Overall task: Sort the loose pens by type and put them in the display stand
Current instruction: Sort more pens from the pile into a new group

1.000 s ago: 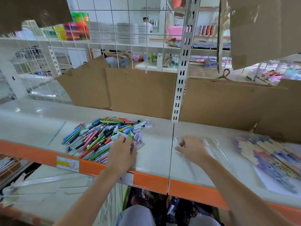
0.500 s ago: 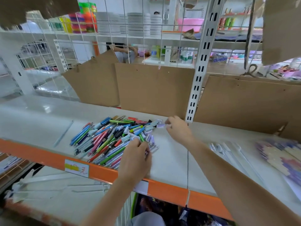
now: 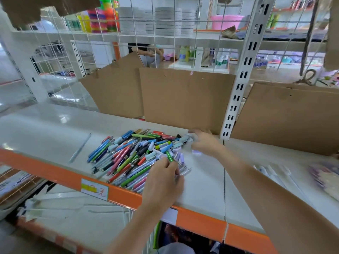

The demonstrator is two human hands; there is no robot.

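A heap of loose pens [image 3: 128, 154] in blue, green, pink, red and pale colours lies on the white shelf [image 3: 45, 136]. My left hand [image 3: 163, 178] is at the heap's near right edge, its fingers curled among pens there and holding several. My right hand [image 3: 203, 142] reaches to the heap's far right corner and pinches a pale lilac pen. A single pale pen [image 3: 79, 149] lies apart to the left. No display stand is plainly visible.
Cardboard sheets [image 3: 185, 99] stand against the wire grid behind the shelf. A white slotted upright [image 3: 238, 92] rises right of the heap. Clear plastic pieces [image 3: 271, 173] and a pastel packet [image 3: 326, 176] lie at right. The shelf has an orange front edge [image 3: 55, 175].
My right hand travelled from the right part of the shelf over to the heap's far right corner and closed on a pale pen. My left hand stayed at the heap's near edge.
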